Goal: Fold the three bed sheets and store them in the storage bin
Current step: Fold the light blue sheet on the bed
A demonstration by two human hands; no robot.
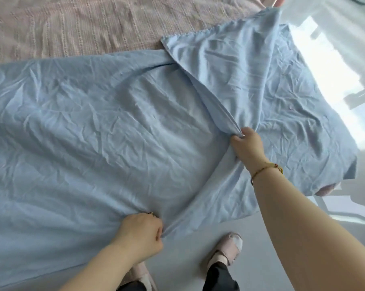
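We see a wrinkled blue sheet (97, 131) spread across the bed (72, 28), its near edge hanging over the side toward the floor (188, 259). Left hand (141, 234) pinches that near edge, fingers closed on cloth. Right hand (247, 145), further in, grips a gathered fold, the sheet's right portion lifted and partly turned over.
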